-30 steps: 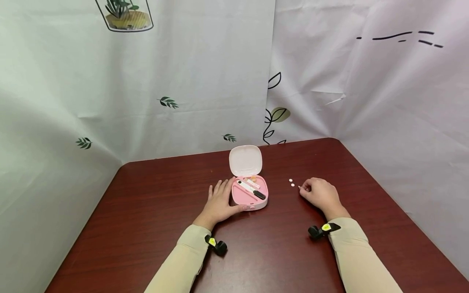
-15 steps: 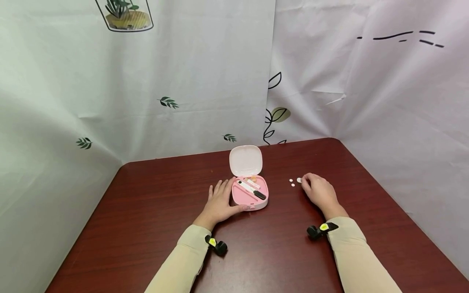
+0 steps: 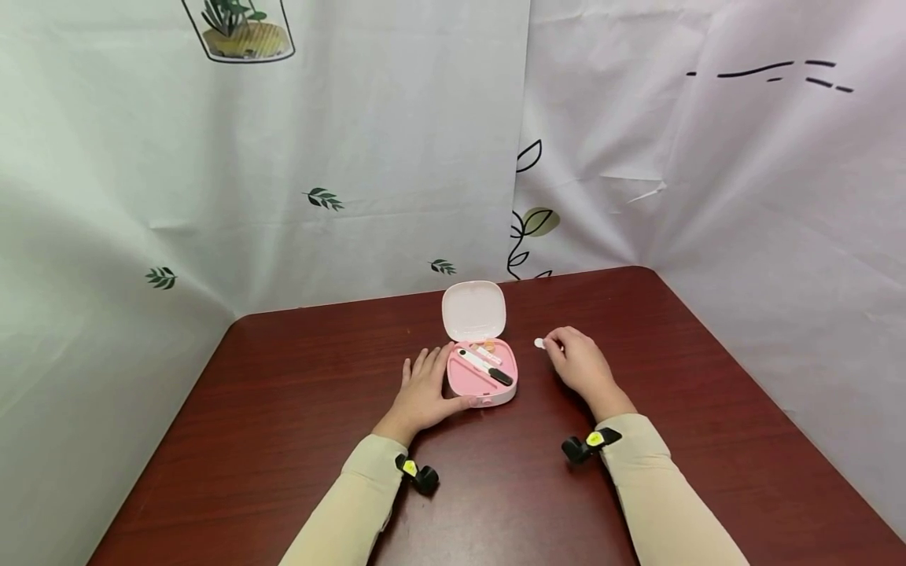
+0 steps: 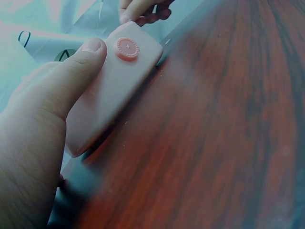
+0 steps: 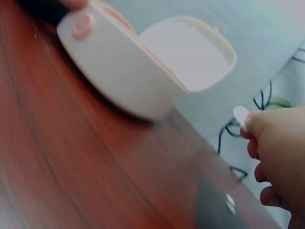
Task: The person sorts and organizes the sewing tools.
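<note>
In the head view a pink case stands with its pale lid raised at the back. My left hand spreads straight fingers along its left side, the thumb touching the front near a round pink button. Inside the case lie a white digital thermometer with a black end, a small white strip and yellowish bits. Right of the case, my right hand pinches a white round pill between thumb and index finger, off the table.
Two small white pills lie on the table below the right hand; in the head view that hand covers them. The dark red wooden table meets a white printed cloth at the back. Each sleeve carries a black wrist camera.
My right hand has lifted the white pill and moved left with it, past the two small pills toward the case. The left hand and the case have stayed put.
</note>
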`<state>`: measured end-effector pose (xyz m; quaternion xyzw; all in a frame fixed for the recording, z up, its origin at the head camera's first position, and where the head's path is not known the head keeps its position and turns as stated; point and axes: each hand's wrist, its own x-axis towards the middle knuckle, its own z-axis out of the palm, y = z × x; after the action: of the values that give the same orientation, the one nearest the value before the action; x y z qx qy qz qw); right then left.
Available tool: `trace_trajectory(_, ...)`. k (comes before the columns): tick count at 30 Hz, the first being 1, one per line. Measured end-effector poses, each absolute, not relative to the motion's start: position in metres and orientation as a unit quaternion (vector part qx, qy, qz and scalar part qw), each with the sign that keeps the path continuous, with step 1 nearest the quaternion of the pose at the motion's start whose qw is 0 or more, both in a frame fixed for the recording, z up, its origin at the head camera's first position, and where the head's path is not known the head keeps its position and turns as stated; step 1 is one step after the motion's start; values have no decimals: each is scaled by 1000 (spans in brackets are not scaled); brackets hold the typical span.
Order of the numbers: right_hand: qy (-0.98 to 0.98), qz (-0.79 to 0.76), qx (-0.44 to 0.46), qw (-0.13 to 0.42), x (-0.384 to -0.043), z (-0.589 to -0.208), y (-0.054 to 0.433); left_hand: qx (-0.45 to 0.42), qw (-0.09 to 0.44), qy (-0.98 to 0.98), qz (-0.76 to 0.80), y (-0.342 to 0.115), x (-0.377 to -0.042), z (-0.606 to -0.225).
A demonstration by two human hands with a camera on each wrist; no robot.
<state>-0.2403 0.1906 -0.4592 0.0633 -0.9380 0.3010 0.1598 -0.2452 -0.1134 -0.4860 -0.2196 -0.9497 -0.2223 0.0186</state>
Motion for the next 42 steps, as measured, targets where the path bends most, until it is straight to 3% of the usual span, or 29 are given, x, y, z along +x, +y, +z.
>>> trace_trajectory(24,-965,218,97,106,-234,-427,70,-222,34,-950,-217,-112,-245,-487)
trace_trajectory(42,-979,124,104,123,-228,-434,49,-232,35,-946,-222,-115,-247,-488)
